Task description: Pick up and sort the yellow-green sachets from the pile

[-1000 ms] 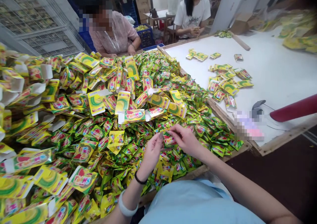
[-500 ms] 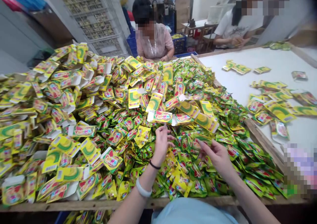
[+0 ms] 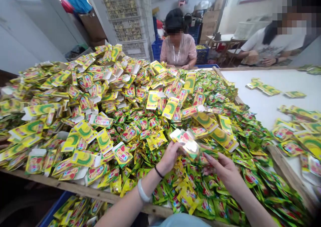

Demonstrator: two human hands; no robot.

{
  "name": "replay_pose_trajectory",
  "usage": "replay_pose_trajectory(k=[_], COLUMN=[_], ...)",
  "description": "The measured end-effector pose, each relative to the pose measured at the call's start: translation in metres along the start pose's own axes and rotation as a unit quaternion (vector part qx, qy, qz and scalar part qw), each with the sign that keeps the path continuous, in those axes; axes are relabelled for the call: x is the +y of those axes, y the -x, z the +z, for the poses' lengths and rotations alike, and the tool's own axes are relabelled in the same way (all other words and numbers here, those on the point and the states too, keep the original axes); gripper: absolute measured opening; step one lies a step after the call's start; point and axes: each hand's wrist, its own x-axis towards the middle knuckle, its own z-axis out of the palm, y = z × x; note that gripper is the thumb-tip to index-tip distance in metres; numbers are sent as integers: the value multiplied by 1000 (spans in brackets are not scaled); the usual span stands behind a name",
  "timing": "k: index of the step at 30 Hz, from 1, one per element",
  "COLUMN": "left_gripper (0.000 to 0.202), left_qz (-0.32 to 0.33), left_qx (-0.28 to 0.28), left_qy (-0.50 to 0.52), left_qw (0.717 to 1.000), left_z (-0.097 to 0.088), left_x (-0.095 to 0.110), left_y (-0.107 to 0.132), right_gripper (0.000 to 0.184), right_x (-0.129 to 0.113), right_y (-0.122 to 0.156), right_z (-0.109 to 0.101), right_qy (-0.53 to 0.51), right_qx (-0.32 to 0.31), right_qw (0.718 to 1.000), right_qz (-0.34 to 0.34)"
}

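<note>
My left hand is closed on a small printed carton, gripping its left end; the carton is yellow, green and red with a white flap, and glare whitens its face. Close to the carton's right end, my right hand pinches a small green sachet, mostly hidden by the fingers. I cannot tell whether the sachet is inside the carton's end or just against it. Beneath both hands spreads a heap of green and yellow sachets. Several flat cartons lie on the heap just beyond.
A large pile of cartons rises on the left. A wooden rail divides the heap from a white tabletop with more cartons. Two people sit across the table. A blue crate stands below the front edge; stacked white crates stand behind.
My left hand has picked up a carton from the heap and brought it to my right hand, which still pinches the sachet. The camera view has swung left.
</note>
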Motion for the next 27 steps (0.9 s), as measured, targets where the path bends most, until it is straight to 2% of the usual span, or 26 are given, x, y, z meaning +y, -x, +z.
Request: replay_pose_trajectory(k=[3,7,10,13,15,18,19,21,23,24,25,27], left_gripper=[23,36,34,34,25,17,22,44,71,78,81,83], left_qz=[-19,-42,-74,-99,-99,-87,-75,-46,-30,-32,-39,-65], left_qx=[-29,-77,-156,-215,-235,-247,-243,-225,-208,-213,-229,-279], left_qy=[21,4,-56,-107,-137,-184,-203,-253,-308,-326,-333,-322], left_qw=[999,996,983,966,957,947,946,940,928,920,914,902], left_z=[-7,-28,-44,-48,-46,-40,-38,-36,-35,-35,-34,-31], left_x=[-6,14,36,48,49,43,39,28,16,10,5,-3], left_y=[21,40,57,73,83,94,97,102,103,102,99,90], right_gripper=[26,23,18,14,13,18,22,30,35,35,34,27], right_x=[1,-11,-31,-47,-50,-51,-52,-57,-64,-67,-68,-67], right_y=[-4,0,3,-1,-4,-1,4,16,30,35,40,47], right_z=[26,48,54,64,74,83,83,77,65,57,49,31], right_qy=[38,131,128,98,136,275,330,426,479,482,467,412], right_qx=[-63,-140,-98,-67,-80,-147,-181,-244,-283,-292,-288,-236], right_qw=[997,981,981,971,948,880,855,813,792,794,809,858], right_qz=[14,-32,-105,-206,-278,-359,-358,-312,-252,-228,-210,-195])
